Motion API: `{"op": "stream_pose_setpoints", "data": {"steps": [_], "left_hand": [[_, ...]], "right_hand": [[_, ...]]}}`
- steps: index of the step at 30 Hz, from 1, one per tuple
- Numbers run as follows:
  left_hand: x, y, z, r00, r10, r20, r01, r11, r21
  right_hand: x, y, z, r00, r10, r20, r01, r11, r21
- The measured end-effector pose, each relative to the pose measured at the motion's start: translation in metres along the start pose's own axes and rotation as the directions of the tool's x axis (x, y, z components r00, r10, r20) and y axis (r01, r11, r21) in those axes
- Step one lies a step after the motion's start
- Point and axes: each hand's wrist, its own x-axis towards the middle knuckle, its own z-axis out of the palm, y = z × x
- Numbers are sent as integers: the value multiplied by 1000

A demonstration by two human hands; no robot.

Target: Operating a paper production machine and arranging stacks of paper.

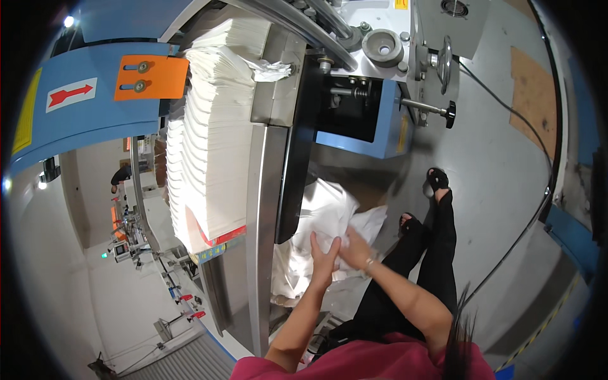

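Crumpled white sheets [326, 206], thin like paper or tissue, bunch up in front of me below the machine's side. My left hand [324, 258] grips their near edge, its thumb and a finger showing on either side of a fold. Close beside it, almost touching, my right hand [356, 251] has its fingers curled on the same sheets. Part of the fingers on both hands is hidden by the sheets. To the left, a long row of folded white sheets [221, 145] stands packed along a metal rail [261, 209].
A blue machine housing [361, 140] with a black-knobbed rod [450, 114] juts out ahead. An orange plate [151, 77] is fixed to the blue arm at upper left. A cable [506, 104] runs across the grey floor at right. More machinery [123, 234] stands beyond the rail.
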Motion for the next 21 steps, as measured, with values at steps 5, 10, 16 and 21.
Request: {"op": "stream_pose_setpoints", "data": {"steps": [5, 10, 16, 21], "left_hand": [[51, -34, -20, 992, 126, 24, -127, 992, 9], [76, -69, -92, 992, 6, -129, -38, 969, -243], [102, -73, -142, 935, -92, -343, -109, 845, -523], [247, -161, -252, 785, 406, -467, -163, 863, 477]], "right_hand": [[-10, 18, 34, 886, -262, 383, 376, 888, -263], [-16, 5, 47, 704, -574, 418, 621, 783, 31], [-29, -22, 18, 901, -425, 92, 428, 832, -352], [-31, -27, 62, 971, -221, 90, 236, 948, -214]]}}
